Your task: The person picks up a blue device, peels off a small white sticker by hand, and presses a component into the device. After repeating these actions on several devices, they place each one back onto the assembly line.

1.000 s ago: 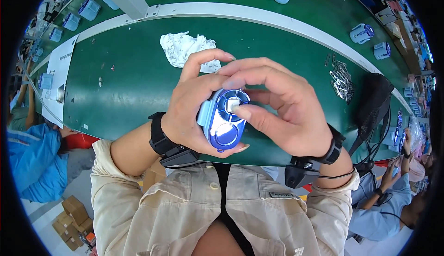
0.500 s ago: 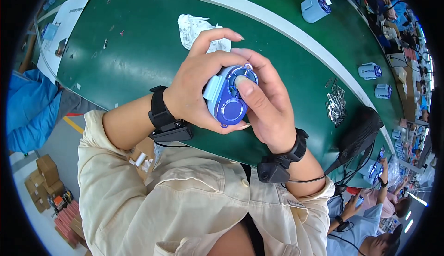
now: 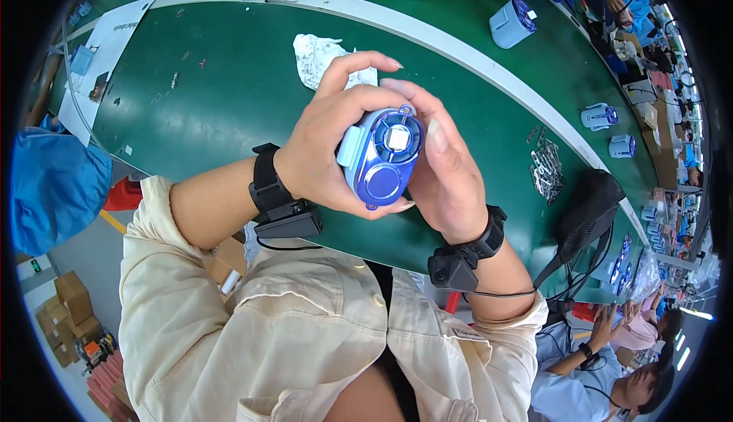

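A blue plastic device (image 3: 384,184) is held above the green table, its glossy purple-blue end facing up. That end has a round spoked grille with a white square (image 3: 398,139) at its centre, and a plain circular disc below. My left hand (image 3: 321,143) wraps around the device from the left, beside its pale blue side clip (image 3: 350,146). My right hand (image 3: 449,162) is at the device's right side, thumb raised off the grille and fingers stretched along the far side. Whether its palm touches the device is hidden. Behind my fingers lies a crumpled white sheet (image 3: 314,57).
A pile of small metal parts (image 3: 547,172) and a black mesh pouch (image 3: 592,208) lie on the right of the table. Beyond the pale rail (image 3: 427,33) stand similar blue devices (image 3: 512,24). People work at the right; blue cloth (image 3: 57,189) shows at left.
My right thumb has lifted off the round grille, and a white square now shows at its centre. My left hand keeps its hold on the device. The view has shifted slightly.
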Demonstrator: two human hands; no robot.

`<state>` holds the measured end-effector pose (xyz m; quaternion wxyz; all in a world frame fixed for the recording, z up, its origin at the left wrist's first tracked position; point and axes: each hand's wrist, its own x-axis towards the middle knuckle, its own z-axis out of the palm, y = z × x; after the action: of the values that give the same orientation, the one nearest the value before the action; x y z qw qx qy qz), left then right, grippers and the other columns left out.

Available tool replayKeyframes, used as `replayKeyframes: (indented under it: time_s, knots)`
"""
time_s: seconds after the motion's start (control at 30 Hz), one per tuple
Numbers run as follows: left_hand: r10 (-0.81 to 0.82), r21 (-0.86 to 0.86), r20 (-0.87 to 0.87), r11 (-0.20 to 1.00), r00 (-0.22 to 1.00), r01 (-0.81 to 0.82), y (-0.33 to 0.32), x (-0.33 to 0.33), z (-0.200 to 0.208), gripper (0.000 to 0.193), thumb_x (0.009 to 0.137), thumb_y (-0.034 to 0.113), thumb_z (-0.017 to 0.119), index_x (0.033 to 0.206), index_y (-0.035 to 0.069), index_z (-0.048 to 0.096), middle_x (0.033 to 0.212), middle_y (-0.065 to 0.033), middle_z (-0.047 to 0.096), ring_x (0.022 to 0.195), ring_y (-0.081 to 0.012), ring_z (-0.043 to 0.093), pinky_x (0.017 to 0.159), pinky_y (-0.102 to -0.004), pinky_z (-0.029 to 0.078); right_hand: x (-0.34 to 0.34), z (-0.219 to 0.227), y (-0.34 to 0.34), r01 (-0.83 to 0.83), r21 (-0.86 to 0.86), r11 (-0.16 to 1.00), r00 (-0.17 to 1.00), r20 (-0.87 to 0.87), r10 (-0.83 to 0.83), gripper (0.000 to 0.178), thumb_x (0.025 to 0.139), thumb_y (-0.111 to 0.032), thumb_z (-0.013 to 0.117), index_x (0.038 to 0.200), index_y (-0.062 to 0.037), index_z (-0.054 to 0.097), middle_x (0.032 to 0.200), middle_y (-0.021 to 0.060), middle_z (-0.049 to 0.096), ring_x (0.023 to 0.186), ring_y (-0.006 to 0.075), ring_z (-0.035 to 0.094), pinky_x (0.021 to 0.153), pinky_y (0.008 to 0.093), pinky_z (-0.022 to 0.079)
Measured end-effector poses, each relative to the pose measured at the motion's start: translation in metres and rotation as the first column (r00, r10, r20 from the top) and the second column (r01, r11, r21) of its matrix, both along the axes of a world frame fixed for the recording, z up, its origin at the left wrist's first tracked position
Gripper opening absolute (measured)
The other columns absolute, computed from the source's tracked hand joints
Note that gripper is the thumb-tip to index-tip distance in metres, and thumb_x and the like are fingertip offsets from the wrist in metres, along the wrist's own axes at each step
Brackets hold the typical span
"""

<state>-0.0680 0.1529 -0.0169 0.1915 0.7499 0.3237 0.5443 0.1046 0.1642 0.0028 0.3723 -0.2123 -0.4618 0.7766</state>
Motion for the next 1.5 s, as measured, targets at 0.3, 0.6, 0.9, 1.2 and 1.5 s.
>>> replayKeyframes:
  time_s: [0.3,0.6,0.9,1.2,1.5]
  knots:
    - [0.031,0.027,-0.079,0.999,0.996,-0.029,0.001,0.004,-0.007,0.07,0.052,0.028,0.087,0.112,0.007,0.057,0.115,-0.0082,0.057,0.122,-0.0353,0.044,0.097,-0.0432,0.041,-0.003,-0.006,-0.001,0.092,0.049,0.995,0.994,0.061,-0.095,0.047,0.093,-0.024,0.06,0.132,-0.0041,0.044,0.119,0.0087,0.055,0.108,0.0164,0.057,0.091,0.0301,0.049]
    - [0.091,-0.02,-0.194,0.995,0.977,-0.096,0.002,0.01,-0.019,0.094,0.054,0.032,0.09,0.131,0.006,0.043,0.135,-0.0205,0.04,0.129,-0.0354,0.041,0.105,-0.0461,0.035,0.003,-0.01,0.011,0.1,-0.117,0.988,0.993,-0.056,-0.107,0.037,0.093,-0.021,0.06,0.125,-0.006,0.049,0.116,0.0088,0.057,0.107,0.0172,0.058,0.09,0.0312,0.05]
    - [0.014,-0.255,0.041,0.967,0.999,-0.003,-0.003,0.001,-0.031,0.118,0.06,0.035,0.09,0.145,0.004,0.015,0.14,-0.0178,0.034,0.134,-0.0314,0.035,0.111,-0.0462,0.027,0.147,0.024,0.183,0.746,0.362,0.56,0.473,0.304,-0.827,0.031,0.095,-0.033,0.054,0.109,-0.0055,0.058,0.097,0.0084,0.065,0.088,0.0209,0.065,0.078,0.0359,0.053]
    - [0.001,-0.25,0.046,0.968,0.999,0.01,0.003,0.008,-0.033,0.106,0.064,0.032,0.087,0.142,0.001,0.024,0.139,-0.0186,0.035,0.13,-0.0318,0.038,0.109,-0.0447,0.031,0.164,-0.008,0.248,0.104,0.963,0.247,-0.265,0.266,-0.927,0.038,0.089,-0.034,0.059,0.112,-0.0054,0.068,0.107,0.0192,0.067,0.103,0.0341,0.063,0.09,0.0404,0.049]
    - [0.013,-0.286,0.153,0.958,0.988,0.032,-0.001,-0.001,-0.037,0.094,0.075,0.038,0.075,0.143,-0.002,0.025,0.14,-0.0188,0.036,0.132,-0.0306,0.036,0.111,-0.0434,0.027,0.078,-0.003,0.252,-0.315,0.745,0.588,-0.327,0.497,-0.804,0.048,0.073,-0.03,0.068,0.112,-0.0025,0.062,0.109,0.0171,0.065,0.111,0.0345,0.057,0.11,0.0641,0.012]
